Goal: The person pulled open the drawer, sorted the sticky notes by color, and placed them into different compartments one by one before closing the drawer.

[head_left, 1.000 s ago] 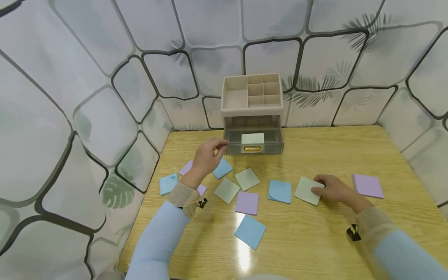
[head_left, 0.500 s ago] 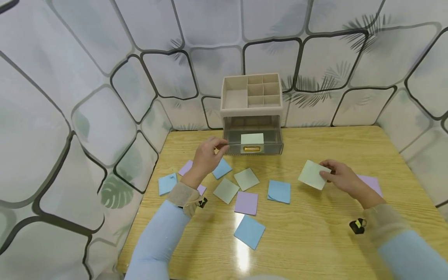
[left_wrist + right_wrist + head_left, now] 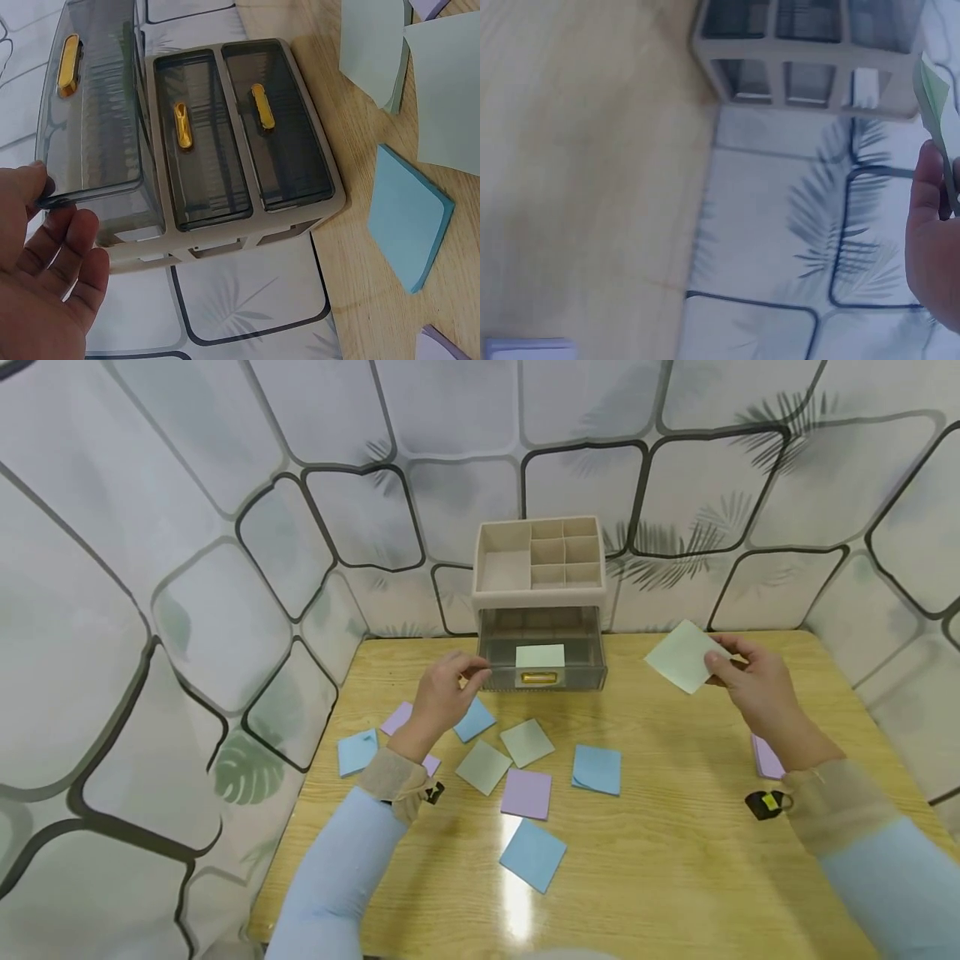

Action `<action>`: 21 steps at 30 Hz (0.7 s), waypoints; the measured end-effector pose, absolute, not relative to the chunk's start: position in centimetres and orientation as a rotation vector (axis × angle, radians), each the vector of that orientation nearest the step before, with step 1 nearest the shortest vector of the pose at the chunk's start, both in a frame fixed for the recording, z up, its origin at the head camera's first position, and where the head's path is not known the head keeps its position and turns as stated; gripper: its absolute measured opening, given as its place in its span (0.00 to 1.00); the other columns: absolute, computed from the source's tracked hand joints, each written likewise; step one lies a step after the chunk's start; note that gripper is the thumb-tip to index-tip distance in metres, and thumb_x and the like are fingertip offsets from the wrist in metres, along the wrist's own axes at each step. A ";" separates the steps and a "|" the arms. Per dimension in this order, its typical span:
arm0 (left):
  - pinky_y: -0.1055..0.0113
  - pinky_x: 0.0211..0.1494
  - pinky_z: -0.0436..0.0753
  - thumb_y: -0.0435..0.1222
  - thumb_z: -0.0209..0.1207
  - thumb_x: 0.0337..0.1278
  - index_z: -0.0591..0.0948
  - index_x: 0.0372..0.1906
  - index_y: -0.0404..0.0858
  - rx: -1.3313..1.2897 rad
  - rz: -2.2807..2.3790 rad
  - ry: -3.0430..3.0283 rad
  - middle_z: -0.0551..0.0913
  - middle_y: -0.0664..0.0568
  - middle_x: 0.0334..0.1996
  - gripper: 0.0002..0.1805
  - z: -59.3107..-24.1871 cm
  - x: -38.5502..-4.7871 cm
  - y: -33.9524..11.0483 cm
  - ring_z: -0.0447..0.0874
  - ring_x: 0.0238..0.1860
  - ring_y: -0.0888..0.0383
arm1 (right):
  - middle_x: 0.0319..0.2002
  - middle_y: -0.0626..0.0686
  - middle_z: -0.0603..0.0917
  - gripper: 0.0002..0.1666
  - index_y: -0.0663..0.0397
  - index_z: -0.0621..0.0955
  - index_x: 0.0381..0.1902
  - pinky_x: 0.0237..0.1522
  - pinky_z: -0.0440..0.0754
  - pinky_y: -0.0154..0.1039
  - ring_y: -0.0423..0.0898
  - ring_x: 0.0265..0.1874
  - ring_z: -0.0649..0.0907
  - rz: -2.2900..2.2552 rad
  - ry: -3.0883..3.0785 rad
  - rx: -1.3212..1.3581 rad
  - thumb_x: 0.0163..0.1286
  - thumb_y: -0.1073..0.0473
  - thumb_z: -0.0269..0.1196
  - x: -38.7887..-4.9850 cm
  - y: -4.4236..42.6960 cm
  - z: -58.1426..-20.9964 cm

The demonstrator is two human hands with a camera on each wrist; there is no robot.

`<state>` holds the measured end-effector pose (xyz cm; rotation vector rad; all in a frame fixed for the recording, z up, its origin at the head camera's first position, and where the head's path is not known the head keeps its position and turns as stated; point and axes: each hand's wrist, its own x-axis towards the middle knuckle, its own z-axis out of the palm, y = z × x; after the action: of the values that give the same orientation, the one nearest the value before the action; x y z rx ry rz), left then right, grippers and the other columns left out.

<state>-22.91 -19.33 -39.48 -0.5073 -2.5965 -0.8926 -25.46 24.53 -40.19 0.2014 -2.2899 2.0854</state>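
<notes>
My right hand [image 3: 761,685] pinches a pale green sticky note pad [image 3: 681,657] between thumb and fingers, raised to the right of the organizer; the right wrist view shows it edge-on. My left hand [image 3: 442,695] grips the left front corner of a clear grey drawer [image 3: 585,678], thumb on the corner and fingers curled below, as the left wrist view shows. This top drawer, with a gold handle [image 3: 68,66], is pulled out of the beige desk organizer [image 3: 540,600]. Another pale green sticky note pad [image 3: 542,655] lies inside it.
Several sticky note pads lie on the wooden table: blue ones [image 3: 534,856] [image 3: 596,768], a purple one [image 3: 526,794], green ones [image 3: 483,767] [image 3: 527,742]. My right arm partly covers a purple pad [image 3: 767,758]. A patterned wall covering stands behind the organizer.
My right hand has lifted the green sticky note pad off the table, then up and back to the right of the organizer. The left hand has stayed at the drawer corner.
</notes>
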 end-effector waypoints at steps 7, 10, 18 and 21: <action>0.55 0.46 0.87 0.36 0.65 0.74 0.90 0.48 0.35 -0.507 -0.914 -2.600 0.89 0.44 0.39 0.08 -39.4 -23.0 -19.3 0.88 0.40 0.50 | 0.48 0.39 0.81 0.13 0.43 0.82 0.56 0.41 0.86 0.21 0.30 0.41 0.84 2.152 -2.178 0.315 0.82 0.64 0.59 -25.8 22.5 -37.0; 0.55 0.46 0.87 0.36 0.65 0.74 0.90 0.48 0.36 -0.509 -0.910 -2.598 0.89 0.45 0.39 0.08 -39.5 -23.1 -19.3 0.88 0.40 0.50 | 0.47 0.40 0.82 0.14 0.42 0.82 0.55 0.40 0.86 0.22 0.31 0.41 0.85 2.176 -2.156 0.369 0.82 0.66 0.58 -25.9 21.7 -36.2; 0.55 0.46 0.88 0.36 0.66 0.74 0.90 0.47 0.36 -0.516 -0.908 -2.586 0.89 0.44 0.38 0.08 -39.5 -23.0 -19.3 0.88 0.39 0.50 | 0.50 0.40 0.80 0.15 0.51 0.82 0.61 0.42 0.86 0.23 0.31 0.43 0.85 2.035 -2.248 0.477 0.83 0.65 0.57 -26.1 19.7 -34.7; 0.55 0.46 0.88 0.36 0.66 0.74 0.90 0.47 0.35 -0.510 -0.907 -2.587 0.89 0.44 0.38 0.08 -39.4 -22.9 -19.3 0.88 0.40 0.49 | 0.53 0.36 0.78 0.20 0.62 0.78 0.69 0.43 0.86 0.23 0.28 0.44 0.84 1.882 -2.365 0.467 0.85 0.63 0.55 -26.2 18.8 -34.0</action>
<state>-22.95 -19.25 -39.42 -0.5100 -2.5872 -0.9073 -26.19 18.83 -34.00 0.4668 -2.3655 1.8816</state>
